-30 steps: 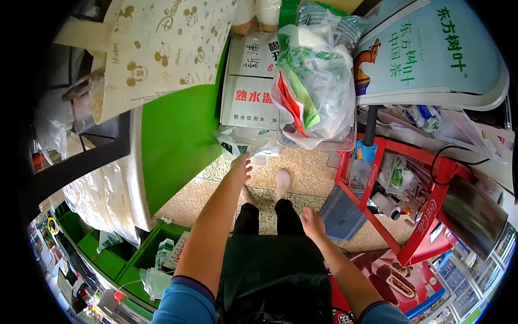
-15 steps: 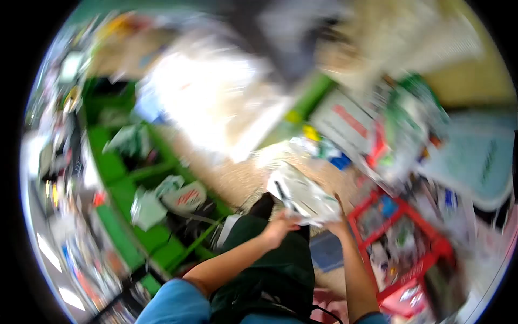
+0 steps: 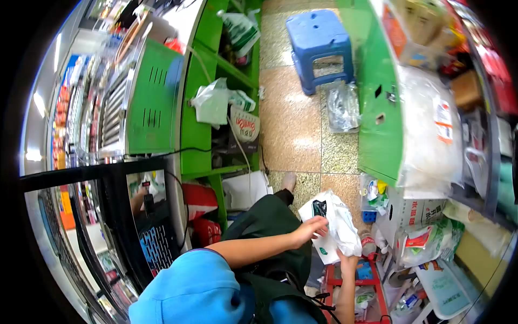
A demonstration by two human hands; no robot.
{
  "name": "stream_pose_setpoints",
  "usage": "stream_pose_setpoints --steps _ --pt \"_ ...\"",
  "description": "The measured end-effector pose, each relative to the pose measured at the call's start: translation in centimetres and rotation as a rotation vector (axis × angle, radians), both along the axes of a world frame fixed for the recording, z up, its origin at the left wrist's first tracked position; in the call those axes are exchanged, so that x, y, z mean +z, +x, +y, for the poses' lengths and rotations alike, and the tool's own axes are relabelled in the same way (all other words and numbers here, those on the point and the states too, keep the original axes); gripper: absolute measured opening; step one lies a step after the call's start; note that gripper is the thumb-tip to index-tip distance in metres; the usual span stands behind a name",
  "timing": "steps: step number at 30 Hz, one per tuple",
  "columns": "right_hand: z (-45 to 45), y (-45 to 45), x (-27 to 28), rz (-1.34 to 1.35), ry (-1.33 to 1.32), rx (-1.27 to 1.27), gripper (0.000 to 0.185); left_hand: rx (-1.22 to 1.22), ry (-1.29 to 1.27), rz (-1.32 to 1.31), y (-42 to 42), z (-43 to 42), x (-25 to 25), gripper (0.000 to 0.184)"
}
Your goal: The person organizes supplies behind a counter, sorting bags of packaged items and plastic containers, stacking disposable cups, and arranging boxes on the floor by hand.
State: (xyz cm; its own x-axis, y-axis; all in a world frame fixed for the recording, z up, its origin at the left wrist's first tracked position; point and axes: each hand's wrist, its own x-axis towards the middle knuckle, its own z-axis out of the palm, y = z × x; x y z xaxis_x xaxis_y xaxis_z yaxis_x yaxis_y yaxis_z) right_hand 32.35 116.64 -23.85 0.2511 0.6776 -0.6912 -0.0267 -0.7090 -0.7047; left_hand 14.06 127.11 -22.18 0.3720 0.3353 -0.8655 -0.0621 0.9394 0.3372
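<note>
A white plastic bag [image 3: 341, 222] with green and black print hangs in front of my body, over the tiled floor. My right hand [image 3: 348, 260] is closed around its lower right end, with the fingers partly hidden by the plastic. At the bag's left edge is my left hand [image 3: 310, 231], its fingers bent against the plastic beside a dark printed patch. The bag looks flat and crumpled; whether anything is inside cannot be seen.
A blue stool [image 3: 318, 36] stands on the floor ahead, near a clear plastic package [image 3: 343, 107]. Green shelves [image 3: 195, 121] holding bags line the left, above a black keyboard [image 3: 156, 247]. A green cabinet [image 3: 380, 102] and a red rack [image 3: 335, 274] are on the right.
The view has swung left, bringing the stool and floor into sight. My hands, empty-looking at first near the boxes, now hold the white bag between them.
</note>
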Motion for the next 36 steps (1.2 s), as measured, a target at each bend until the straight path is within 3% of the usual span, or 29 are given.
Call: stream_pose_setpoints --steps 3,5,7,8,9,11,13,15,16,21,23,26,29,32,33,34,35,36 --pt "1.5 -1.9 -0.5 0.010 -0.086 0.077 0.056 0.108 -0.086 0.113 -6.4 -0.5 -1.0 0.025" --pt "4.3 -4.3 0.4 0.180 -0.126 0.017 0.056 0.147 -0.205 0.219 -10.6 -2.0 -2.3 0.029" --pt "6.4 -6.5 -0.2 0.191 -0.179 0.078 0.056 0.159 -0.270 0.172 -13.4 -3.0 -2.2 0.041" --pt "7.2 -7.3 -1.0 0.277 -0.196 0.116 0.057 0.175 -0.317 0.126 -14.2 -3.5 -2.1 0.061" --pt "7.9 -8.1 -1.9 0.359 -0.211 0.154 0.058 0.208 -0.324 0.119 -14.6 -4.0 -2.2 0.061" --pt "9.0 -9.9 -3.0 0.379 -0.182 0.227 0.059 0.413 -0.284 -0.088 -14.9 -5.5 -2.5 0.078" --pt "10.7 -12.0 -2.7 0.465 -0.387 0.311 0.060 0.587 -0.303 -0.172 -14.1 -6.8 -3.3 0.074" --pt "11.6 -13.2 -2.9 0.458 -0.416 0.404 0.060 0.856 -0.136 -0.438 -12.8 -7.5 -3.6 0.058" --pt "12.0 -13.7 -3.0 0.459 -0.398 0.468 0.060 1.000 -0.140 -0.419 -12.5 -7.5 -3.3 0.044" --pt "11.3 -14.8 -4.6 0.370 -0.440 0.789 0.061 1.208 -0.167 -0.413 -11.1 -11.9 -5.8 0.041" --pt "10.9 -16.7 -4.3 0.361 -0.554 0.792 0.061 1.331 -0.169 -0.362 -11.2 -13.6 -6.1 0.041" --pt "8.0 -20.6 -7.0 0.436 -0.340 0.986 0.059 1.541 -0.201 -0.203 -12.7 -17.7 -6.3 0.041" --pt "4.8 -27.4 -9.1 0.643 -0.399 1.057 0.055 1.686 -0.213 0.010 -15.5 -23.2 -5.3 0.045" --pt "-0.1 -37.3 -10.8 0.851 -0.363 1.267 0.062 1.645 -0.309 0.238 -16.7 -28.9 -3.8 0.045" --pt "-2.2 -41.0 -11.4 0.959 -0.513 1.256 0.074 1.584 -0.371 0.348 -16.6 -30.6 -3.8 0.046" --pt "-2.6 -43.8 -10.2 0.945 -0.521 1.229 0.088 1.529 -0.437 0.459 -16.5 -32.0 -3.6 0.047" --pt "-5.3 -46.8 -11.9 0.754 -0.552 1.307 0.095 1.489 -0.497 0.503 -16.2 -32.6 -3.4 0.048" --pt "-6.8 -47.6 -12.6 0.620 -0.449 1.363 0.091 1.459 -0.521 0.503 -15.9 -33.2 -3.7 0.048"
